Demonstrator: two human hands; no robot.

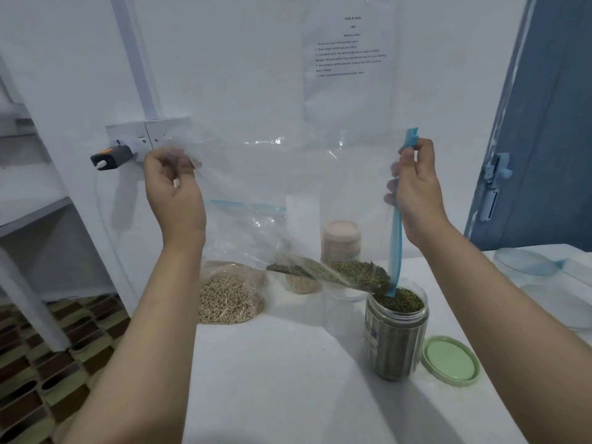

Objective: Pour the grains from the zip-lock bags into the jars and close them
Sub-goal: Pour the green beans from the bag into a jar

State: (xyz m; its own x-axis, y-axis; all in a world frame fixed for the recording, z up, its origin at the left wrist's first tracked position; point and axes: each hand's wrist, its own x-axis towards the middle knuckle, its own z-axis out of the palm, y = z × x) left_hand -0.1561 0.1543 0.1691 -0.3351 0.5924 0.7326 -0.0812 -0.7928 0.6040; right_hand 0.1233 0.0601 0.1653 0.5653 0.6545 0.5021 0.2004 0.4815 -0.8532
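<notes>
Head view, forward-down, close over table (288, 379)

The zip-lock bag (288, 193) is thin, clear, glossy plastic with a blue plastic seal strip (396, 238). The jar (395, 334) looks like clear plastic; its green lid (450, 360) matt plastic. The desk (288, 379) is smooth, white, matt.

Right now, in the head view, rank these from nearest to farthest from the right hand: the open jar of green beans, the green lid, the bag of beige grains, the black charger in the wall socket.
From the right hand:
1. Open jar of green beans, just below it.
2. Green lid, lower right, flat on the table.
3. Bag of beige grains, lower left, across the table.
4. Black charger, far left, on the wall.
</notes>
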